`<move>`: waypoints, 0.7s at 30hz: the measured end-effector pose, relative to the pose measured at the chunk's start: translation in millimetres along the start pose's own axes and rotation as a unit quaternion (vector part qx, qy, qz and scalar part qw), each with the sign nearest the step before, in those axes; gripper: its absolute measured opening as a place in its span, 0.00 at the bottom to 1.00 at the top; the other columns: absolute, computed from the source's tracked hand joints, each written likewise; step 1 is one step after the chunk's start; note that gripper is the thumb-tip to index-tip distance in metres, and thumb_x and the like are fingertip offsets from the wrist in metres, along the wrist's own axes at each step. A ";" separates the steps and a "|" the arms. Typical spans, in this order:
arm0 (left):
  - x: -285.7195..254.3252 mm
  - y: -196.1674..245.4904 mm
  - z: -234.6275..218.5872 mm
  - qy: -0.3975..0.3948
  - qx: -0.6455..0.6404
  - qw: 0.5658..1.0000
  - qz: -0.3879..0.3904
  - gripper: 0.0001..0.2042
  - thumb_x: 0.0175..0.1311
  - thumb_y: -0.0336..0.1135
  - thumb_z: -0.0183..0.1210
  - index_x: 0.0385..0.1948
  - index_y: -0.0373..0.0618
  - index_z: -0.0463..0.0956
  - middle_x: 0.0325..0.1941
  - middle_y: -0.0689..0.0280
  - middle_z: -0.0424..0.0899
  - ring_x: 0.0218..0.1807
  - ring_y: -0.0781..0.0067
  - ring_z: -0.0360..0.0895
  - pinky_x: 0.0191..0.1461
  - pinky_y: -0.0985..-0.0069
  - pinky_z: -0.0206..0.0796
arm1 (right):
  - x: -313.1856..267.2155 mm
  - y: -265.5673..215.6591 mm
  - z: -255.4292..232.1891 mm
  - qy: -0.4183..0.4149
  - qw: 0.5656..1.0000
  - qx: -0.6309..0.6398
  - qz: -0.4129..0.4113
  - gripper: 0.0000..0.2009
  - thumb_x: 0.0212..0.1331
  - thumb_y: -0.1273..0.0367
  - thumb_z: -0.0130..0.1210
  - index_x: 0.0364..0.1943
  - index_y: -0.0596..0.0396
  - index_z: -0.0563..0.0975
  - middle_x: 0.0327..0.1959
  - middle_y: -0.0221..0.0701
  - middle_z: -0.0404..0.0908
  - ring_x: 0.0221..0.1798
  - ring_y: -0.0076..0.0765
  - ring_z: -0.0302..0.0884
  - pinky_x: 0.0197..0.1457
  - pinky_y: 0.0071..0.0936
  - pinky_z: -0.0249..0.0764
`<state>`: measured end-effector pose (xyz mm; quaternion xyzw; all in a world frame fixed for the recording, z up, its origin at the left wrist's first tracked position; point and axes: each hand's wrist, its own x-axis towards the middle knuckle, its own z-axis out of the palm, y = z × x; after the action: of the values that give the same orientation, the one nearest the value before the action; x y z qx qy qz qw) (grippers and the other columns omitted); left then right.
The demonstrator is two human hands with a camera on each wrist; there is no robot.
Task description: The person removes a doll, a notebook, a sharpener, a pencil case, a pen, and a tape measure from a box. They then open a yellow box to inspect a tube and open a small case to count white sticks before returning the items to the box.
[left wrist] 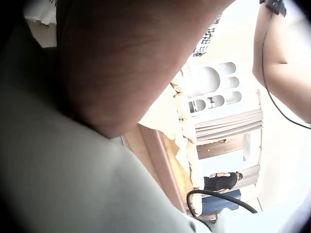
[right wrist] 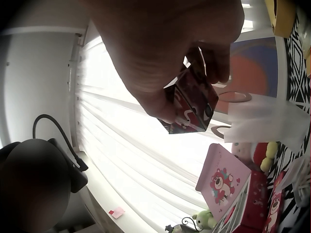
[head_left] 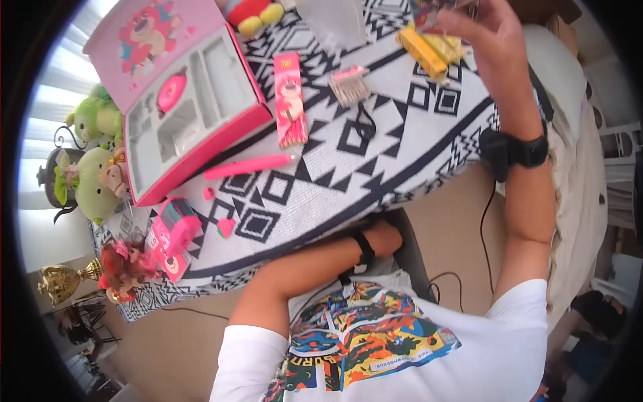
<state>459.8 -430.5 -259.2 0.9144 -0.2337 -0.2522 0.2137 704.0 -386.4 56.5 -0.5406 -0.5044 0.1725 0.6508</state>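
Raised at the top right of the head view, my right hand [head_left: 495, 40] grips a small, dark red printed box [head_left: 445, 12]. In the right wrist view the thumb and fingers pinch this box [right wrist: 192, 104] by its sides. My left hand [head_left: 385, 240] is low beside the table edge, resting near a grey surface [left wrist: 112, 179]; its fingers are mostly hidden. Below the raised hand lie yellow packets [head_left: 429, 52] on the patterned tablecloth [head_left: 375, 151].
An open pink gift box [head_left: 221, 124] with a grey tray stands at left. Near it lie a pink pencil pack [head_left: 290, 100], a pink pen [head_left: 249, 165] and a small packet [head_left: 349, 86]. Plush toys [head_left: 97, 181] and a gold trophy [head_left: 63, 281] stand at the far left.
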 end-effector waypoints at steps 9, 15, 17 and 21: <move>-29.3 -2.2 -6.9 0.069 -0.028 0.997 -0.012 0.12 0.59 0.38 0.62 0.36 0.39 0.84 0.48 0.47 0.85 0.47 0.50 0.84 0.51 0.56 0.74 | -11.4 -9.8 14.0 0.020 0.999 0.016 -0.023 0.27 0.57 0.76 0.66 0.61 0.64 0.70 0.52 0.37 0.83 0.52 0.30 0.82 0.59 0.28 0.77; -8.3 -14.2 22.0 0.409 -0.069 0.901 -0.128 0.16 0.69 0.36 0.57 0.50 0.33 0.72 0.45 0.44 0.79 0.49 0.48 0.82 0.53 0.56 0.74 | -10.0 -15.7 18.1 0.023 1.000 0.007 -0.017 0.28 0.55 0.75 0.68 0.60 0.63 0.70 0.53 0.38 0.82 0.54 0.30 0.81 0.61 0.29 0.76; -2.5 -17.5 24.0 0.327 -0.111 0.929 -0.135 0.14 0.69 0.34 0.55 0.50 0.34 0.73 0.47 0.44 0.78 0.50 0.48 0.83 0.52 0.56 0.75 | -14.3 -14.8 20.0 0.026 0.999 0.011 -0.023 0.29 0.54 0.75 0.69 0.61 0.63 0.70 0.54 0.37 0.81 0.55 0.31 0.81 0.62 0.29 0.75; -0.7 -3.8 3.9 0.149 -0.091 0.979 -0.107 0.12 0.68 0.30 0.51 0.49 0.36 0.75 0.52 0.43 0.78 0.49 0.49 0.85 0.47 0.56 0.78 | -25.2 -13.2 22.7 0.026 0.999 -0.005 -0.023 0.34 0.52 0.74 0.72 0.64 0.62 0.68 0.58 0.37 0.79 0.59 0.31 0.79 0.65 0.30 0.73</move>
<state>458.3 -428.1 -263.8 0.9384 -0.0758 -0.1543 0.2999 669.7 -398.5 54.1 -0.5366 -0.5003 0.1410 0.6648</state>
